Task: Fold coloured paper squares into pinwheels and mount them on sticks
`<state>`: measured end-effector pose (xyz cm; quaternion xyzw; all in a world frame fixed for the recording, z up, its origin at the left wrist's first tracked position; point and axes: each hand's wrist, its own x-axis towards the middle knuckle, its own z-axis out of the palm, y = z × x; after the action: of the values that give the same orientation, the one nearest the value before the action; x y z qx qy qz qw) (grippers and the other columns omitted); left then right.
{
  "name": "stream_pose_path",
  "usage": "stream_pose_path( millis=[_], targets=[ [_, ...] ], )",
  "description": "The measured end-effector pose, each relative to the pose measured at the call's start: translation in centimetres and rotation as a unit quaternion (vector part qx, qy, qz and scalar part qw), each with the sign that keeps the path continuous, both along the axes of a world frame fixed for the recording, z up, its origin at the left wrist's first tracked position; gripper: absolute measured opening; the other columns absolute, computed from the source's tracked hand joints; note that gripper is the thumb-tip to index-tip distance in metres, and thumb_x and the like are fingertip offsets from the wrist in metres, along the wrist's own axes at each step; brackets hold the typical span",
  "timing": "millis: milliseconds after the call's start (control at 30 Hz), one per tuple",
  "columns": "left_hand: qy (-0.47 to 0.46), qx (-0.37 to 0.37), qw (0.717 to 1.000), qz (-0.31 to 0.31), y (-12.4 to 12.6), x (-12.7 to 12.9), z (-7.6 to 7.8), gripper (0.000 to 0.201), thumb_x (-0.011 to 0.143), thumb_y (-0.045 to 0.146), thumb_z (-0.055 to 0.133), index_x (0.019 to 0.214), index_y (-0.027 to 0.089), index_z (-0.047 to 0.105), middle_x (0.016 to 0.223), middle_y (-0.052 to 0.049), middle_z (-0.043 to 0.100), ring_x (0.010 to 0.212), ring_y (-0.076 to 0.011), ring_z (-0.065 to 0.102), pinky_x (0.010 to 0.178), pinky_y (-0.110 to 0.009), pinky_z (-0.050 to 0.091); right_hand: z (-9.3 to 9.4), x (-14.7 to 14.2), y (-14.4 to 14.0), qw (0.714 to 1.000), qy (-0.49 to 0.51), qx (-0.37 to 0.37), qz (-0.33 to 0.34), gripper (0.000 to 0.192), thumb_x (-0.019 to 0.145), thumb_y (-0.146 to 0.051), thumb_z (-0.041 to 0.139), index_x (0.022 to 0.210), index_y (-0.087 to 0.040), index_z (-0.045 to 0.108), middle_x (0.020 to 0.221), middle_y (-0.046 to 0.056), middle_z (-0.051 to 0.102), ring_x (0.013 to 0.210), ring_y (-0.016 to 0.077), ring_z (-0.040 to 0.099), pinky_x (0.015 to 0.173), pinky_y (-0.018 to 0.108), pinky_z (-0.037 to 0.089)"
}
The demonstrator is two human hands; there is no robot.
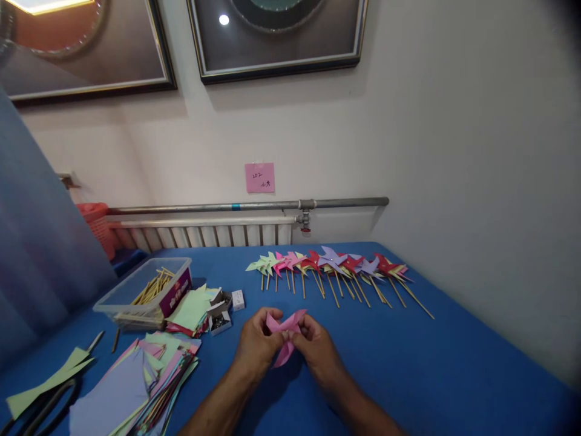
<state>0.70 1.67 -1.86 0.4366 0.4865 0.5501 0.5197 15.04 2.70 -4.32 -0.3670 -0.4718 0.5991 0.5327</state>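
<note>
You have one pink paper piece (285,332) in hand: a folded square, partly formed into pinwheel shape, with pointed flaps spread upward to left and right and one corner hanging down toward you. It sits raised just above the blue table (454,363), pinched at its centre between your left hand (258,345) and right hand (318,348), near the table's middle front.

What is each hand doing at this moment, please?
Left hand: fingers closed on the pink paper.
Right hand: fingers closed on the same pink paper, from the other side.
</note>
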Motion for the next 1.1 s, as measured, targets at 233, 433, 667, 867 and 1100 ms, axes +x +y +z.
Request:
stream_pose_path(
  millis=[233,433,667,867,1100],
  targets=[
    [0.011,0.005,1.0,0.017,0.3,0.2,-0.7,0.043,0.052,0.022,0.092,0.087,0.016,0.069,0.063,0.008,0.058,0.057,-0.0089,0.047,0.058,-0.022,0.037,-0.2,0.1,0.0,1.0,-0.026,-0.004,0.002,0.037,0.067,-0.045,0.093,0.08,-0.022,0.066,0.069,-0.003,0.069,0.066,0.0171,0.06,0.066,0.029,0.046],
    [0.031,0.012,0.999,0.025,0.2,0.2,-0.1,0.035,0.053,0.016,0.083,0.085,0.017,0.07,0.068,0.006,0.061,0.059,-0.0098,0.049,0.058,-0.022,0.037,-2.2,0.1,1.2,1.0,-0.015,-0.013,0.014,0.048,0.06,-0.055,0.096,0.078,-0.022,0.066,0.065,-0.003,0.066,0.062,0.0169,0.059,0.064,0.029,0.045],
    [0.075,0.023,0.997,0.025,-0.1,0.0,0.6,0.031,0.058,0.012,0.075,0.088,0.017,0.07,0.065,0.007,0.059,0.059,-0.0093,0.046,0.057,-0.022,0.034,-2.2,0.3,0.7,0.998,0.024,-0.041,0.038,0.046,0.064,-0.052,0.098,0.085,-0.019,0.074,0.075,0.0,0.072,0.069,0.018,0.063,0.069,0.029,0.047],
    [0.067,0.023,0.997,0.002,-0.3,0.0,0.4,0.033,0.06,0.018,0.078,0.091,0.017,0.07,0.066,0.007,0.057,0.06,-0.0097,0.046,0.059,-0.023,0.035,-2.2,0.2,1.0,0.999,0.01,-0.032,0.024,0.045,0.062,-0.053,0.098,0.083,-0.021,0.075,0.072,0.0,0.072,0.069,0.0209,0.064,0.067,0.031,0.049],
    [0.052,0.04,0.998,-0.007,-0.6,-0.1,1.0,0.033,0.062,0.034,0.079,0.088,0.017,0.069,0.066,0.005,0.059,0.061,-0.0119,0.05,0.06,-0.024,0.038,-2.1,0.0,1.1,0.999,0.02,-0.03,0.02,0.047,0.058,-0.053,0.099,0.082,-0.021,0.074,0.074,0.001,0.073,0.069,0.0206,0.065,0.068,0.031,0.049]
  ],
)
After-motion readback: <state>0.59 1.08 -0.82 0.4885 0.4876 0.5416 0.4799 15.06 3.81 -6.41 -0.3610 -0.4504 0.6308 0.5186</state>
